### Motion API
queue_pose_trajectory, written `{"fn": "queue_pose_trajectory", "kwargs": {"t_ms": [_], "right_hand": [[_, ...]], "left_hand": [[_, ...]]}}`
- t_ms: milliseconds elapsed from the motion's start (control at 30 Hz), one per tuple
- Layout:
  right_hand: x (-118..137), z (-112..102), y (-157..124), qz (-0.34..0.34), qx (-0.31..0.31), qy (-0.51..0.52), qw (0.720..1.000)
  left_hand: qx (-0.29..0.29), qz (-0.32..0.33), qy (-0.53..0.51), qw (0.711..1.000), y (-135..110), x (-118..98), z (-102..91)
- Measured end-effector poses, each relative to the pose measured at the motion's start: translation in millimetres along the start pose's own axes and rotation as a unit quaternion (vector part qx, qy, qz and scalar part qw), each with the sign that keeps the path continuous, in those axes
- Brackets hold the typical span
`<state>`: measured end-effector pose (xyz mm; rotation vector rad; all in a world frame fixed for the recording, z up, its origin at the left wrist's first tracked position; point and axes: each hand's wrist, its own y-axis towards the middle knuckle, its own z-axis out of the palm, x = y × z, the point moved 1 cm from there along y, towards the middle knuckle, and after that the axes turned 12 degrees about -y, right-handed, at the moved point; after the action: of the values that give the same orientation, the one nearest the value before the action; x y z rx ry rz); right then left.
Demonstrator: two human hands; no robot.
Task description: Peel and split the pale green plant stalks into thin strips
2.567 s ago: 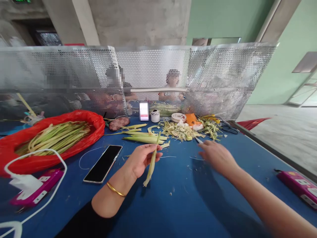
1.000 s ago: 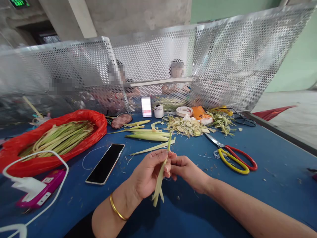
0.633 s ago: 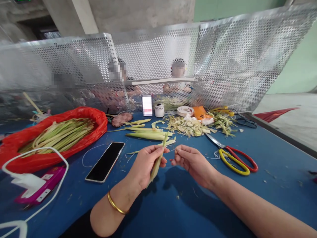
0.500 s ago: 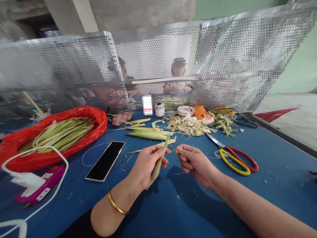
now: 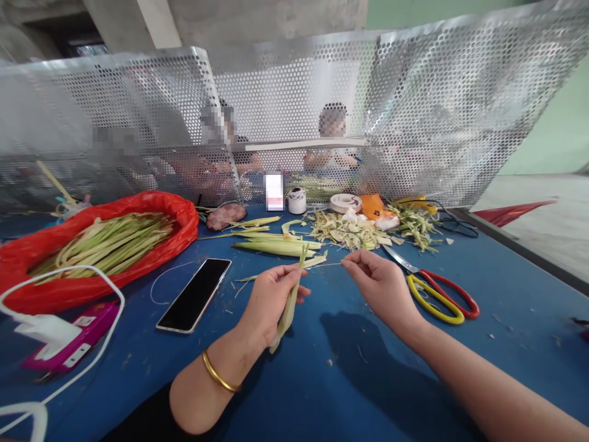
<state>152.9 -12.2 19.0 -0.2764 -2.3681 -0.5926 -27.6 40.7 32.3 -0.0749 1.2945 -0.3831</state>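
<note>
My left hand is closed around a pale green leaf strip held upright over the blue table. My right hand pinches one end of a thin pale thread that stretches taut to the strip near my left fingers. Red and yellow scissors lie on the table just right of my right hand. More leaf strips lie beyond my hands.
A red bag of leaf strips sits at the left, beside a black phone and a pink power strip with a white charger. Leaf scraps, tape rolls and a perforated metal screen stand at the back; people sit behind it.
My right hand put the scissors down, came to the strip, then drew away to the right, pulling a thin thread taut. My left hand kept hold of the strip.
</note>
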Motion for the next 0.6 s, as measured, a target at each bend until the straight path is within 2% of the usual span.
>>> {"fn": "queue_pose_trajectory", "kwargs": {"t_ms": [100,167,267,367,467,600], "right_hand": [[3,-5,-2,-0.081,-0.016,-0.121,0.989],[7,-4,-5,-0.109,0.002,-0.142,0.984],[11,2,-8,-0.108,0.054,-0.084,0.989],[13,8,-11,-0.069,0.104,0.021,0.992],[13,11,-11,-0.041,0.125,0.081,0.988],[11,10,-8,-0.031,0.124,0.074,0.989]], "left_hand": [[-0.023,0.035,0.002,0.999,-3,-2,2.0],[-0.003,0.043,-0.004,0.999,-5,-2,3.4],[0.089,-0.01,-0.011,0.996,-8,4,5.5],[0.169,-0.086,-0.004,0.982,-9,11,6.3],[0.178,-0.087,-0.004,0.98,-7,14,5.3],[0.137,-0.05,-0.011,0.989,-4,13,3.7]]}}
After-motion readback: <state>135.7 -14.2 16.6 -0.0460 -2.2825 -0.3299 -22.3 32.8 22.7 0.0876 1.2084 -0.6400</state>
